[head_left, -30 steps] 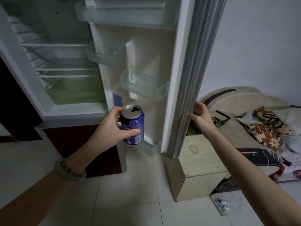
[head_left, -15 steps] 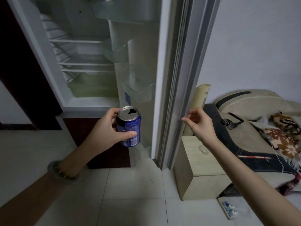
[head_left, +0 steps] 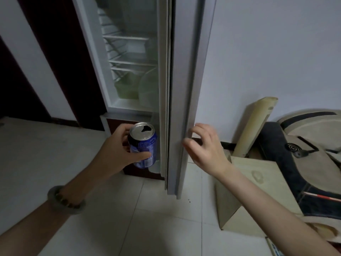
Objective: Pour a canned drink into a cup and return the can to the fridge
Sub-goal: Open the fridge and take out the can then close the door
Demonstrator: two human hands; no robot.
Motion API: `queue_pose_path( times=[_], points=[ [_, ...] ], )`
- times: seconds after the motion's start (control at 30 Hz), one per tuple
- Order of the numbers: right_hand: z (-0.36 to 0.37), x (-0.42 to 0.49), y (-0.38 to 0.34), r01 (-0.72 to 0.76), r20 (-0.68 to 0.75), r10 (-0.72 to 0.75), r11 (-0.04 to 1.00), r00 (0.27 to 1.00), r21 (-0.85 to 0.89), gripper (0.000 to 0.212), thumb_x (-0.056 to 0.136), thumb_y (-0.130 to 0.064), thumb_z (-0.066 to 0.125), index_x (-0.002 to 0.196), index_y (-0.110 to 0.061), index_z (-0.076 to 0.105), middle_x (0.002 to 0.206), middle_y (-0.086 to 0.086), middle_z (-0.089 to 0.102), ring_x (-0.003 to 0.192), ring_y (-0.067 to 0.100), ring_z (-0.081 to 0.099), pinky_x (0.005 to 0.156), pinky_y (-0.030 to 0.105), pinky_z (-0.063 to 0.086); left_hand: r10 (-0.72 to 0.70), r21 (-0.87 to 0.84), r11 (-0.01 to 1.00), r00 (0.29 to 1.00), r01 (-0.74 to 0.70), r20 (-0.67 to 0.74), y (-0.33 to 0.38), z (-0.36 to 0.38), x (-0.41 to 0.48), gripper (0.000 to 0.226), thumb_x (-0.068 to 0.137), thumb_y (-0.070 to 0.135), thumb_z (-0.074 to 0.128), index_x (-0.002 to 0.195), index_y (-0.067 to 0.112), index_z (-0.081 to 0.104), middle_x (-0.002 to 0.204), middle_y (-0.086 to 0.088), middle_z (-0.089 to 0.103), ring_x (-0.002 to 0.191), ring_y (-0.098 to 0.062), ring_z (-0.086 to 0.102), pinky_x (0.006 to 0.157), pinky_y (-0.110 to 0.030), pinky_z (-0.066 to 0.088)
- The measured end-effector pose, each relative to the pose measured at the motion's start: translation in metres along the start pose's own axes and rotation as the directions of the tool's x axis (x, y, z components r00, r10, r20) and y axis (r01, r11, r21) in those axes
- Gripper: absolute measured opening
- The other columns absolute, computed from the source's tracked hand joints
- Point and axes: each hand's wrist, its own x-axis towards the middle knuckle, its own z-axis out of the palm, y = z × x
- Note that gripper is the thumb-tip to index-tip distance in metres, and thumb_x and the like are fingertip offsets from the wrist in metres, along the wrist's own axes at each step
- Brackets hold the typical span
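Observation:
My left hand point(head_left: 118, 154) grips an opened blue drink can point(head_left: 143, 146), upright, low in front of the fridge point(head_left: 96, 58). The can sits just left of the fridge door point(head_left: 184, 71), which I see edge-on. Inside the open fridge are white wire shelves and a greenish drawer point(head_left: 127, 87). My right hand point(head_left: 204, 148) is at the door's outer edge, its curled fingers on the outer face and its thumb over the edge. No cup is in view.
A pale wooden box point(head_left: 258, 182) stands on the tiled floor point(head_left: 129, 228) right of the door. A beige panel point(head_left: 256, 126) leans on the white wall. A dark and beige bag point(head_left: 304, 154) lies at the far right. A dark doorway point(head_left: 46, 58) is at left.
The door went from showing its inner shelves to edge-on, and the fridge shifted right in view. The can stayed low beside the door. My right hand stayed on the door's edge.

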Motion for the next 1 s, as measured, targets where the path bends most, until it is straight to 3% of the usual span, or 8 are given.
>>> queue_pose_path(
  times=[0.13,0.2,0.3,0.37,0.53,0.6,0.8,1.0],
  points=[
    [0.018,0.02,-0.014,0.201,0.018,-0.201,0.979,0.979,0.012,0.006,0.083,-0.005,0.068,0.088,-0.002,0.07,0.125,0.02,0.054,0.118,0.034,0.047,0.101,0.04,0.039,-0.051,-0.001,0.999,0.994,0.051,-0.094,-0.006,-0.024,-0.018,0.062,0.045,0.043,0.082,0.099,0.05,0.051,0.103,0.032,0.061,0.097,0.007,0.059,0.079,-0.026,0.052],
    [0.026,0.026,-0.019,0.266,0.084,-0.267,0.964,0.96,0.032,0.017,0.088,-0.006,0.06,0.101,-0.003,0.07,0.132,0.023,0.052,0.126,0.035,0.042,0.108,0.042,0.035,-0.075,0.003,0.997,0.987,0.076,-0.139,-0.01,-0.037,-0.027,0.064,0.044,0.045,0.083,0.1,0.051,0.051,0.106,0.03,0.06,0.1,0.007,0.058,0.081,-0.027,0.051],
    [0.042,0.034,-0.032,0.35,0.241,-0.334,0.936,0.911,-0.027,0.042,0.091,-0.006,0.039,0.132,-0.005,0.051,0.146,0.019,0.03,0.14,0.034,0.023,0.115,0.048,0.019,-0.095,0.034,0.994,0.972,0.104,-0.215,-0.015,-0.055,-0.039,0.064,0.046,0.043,0.083,0.102,0.049,0.051,0.106,0.031,0.06,0.1,0.009,0.057,0.074,-0.016,0.05],
    [0.056,0.043,-0.042,0.423,0.323,-0.377,0.902,0.868,-0.086,0.052,0.091,-0.004,0.022,0.14,-0.004,0.039,0.151,0.015,0.023,0.142,0.031,0.016,0.116,0.05,0.011,-0.104,0.05,0.991,0.959,0.121,-0.263,-0.02,-0.066,-0.045,0.063,0.049,0.039,0.084,0.102,0.045,0.05,0.103,0.034,0.059,0.099,0.011,0.056,0.068,-0.009,0.05],
    [0.094,0.076,-0.06,0.567,0.411,-0.465,0.805,0.784,-0.173,0.064,0.087,-0.001,0.0,0.142,-0.002,0.032,0.151,0.011,0.032,0.143,0.027,0.019,0.117,0.05,0.009,-0.106,0.107,0.982,0.925,0.154,-0.365,-0.033,-0.093,-0.052,0.063,0.053,0.029,0.087,0.101,0.042,0.048,0.101,0.028,0.059,0.095,0.014,0.055,0.067,-0.005,0.046],
    [0.11,0.092,-0.068,0.587,0.395,-0.49,0.791,0.777,-0.172,0.063,0.088,0.0,0.001,0.141,-0.003,0.035,0.149,0.011,0.036,0.141,0.028,0.026,0.116,0.05,0.015,-0.119,0.103,0.98,0.915,0.171,-0.386,-0.039,-0.106,-0.052,0.063,0.055,0.027,0.087,0.102,0.042,0.048,0.104,0.024,0.059,0.096,0.013,0.055,0.068,-0.007,0.048],
    [0.159,0.137,-0.103,0.59,0.366,-0.501,0.785,0.784,-0.188,0.047,0.092,-0.011,0.035,0.138,-0.007,0.043,0.146,0.008,0.041,0.139,0.025,0.031,0.113,0.047,0.024,-0.124,0.072,0.984,0.914,0.164,-0.385,-0.06,-0.159,-0.04,0.063,0.051,0.033,0.084,0.103,0.039,0.049,0.104,0.022,0.06,0.096,0.012,0.056,0.071,-0.006,0.047],
    [0.217,0.182,-0.14,0.516,0.459,-0.379,0.828,0.804,-0.22,0.055,0.084,-0.015,0.036,0.137,-0.002,0.043,0.147,0.013,0.039,0.14,0.028,0.027,0.113,0.052,0.022,-0.114,0.054,0.989,0.939,0.139,-0.325,-0.096,-0.229,-0.025,0.065,0.052,0.028,0.087,0.105,0.037,0.05,0.102,0.034,0.06,0.098,0.007,0.058,0.072,-0.009,0.049]
  ],
)
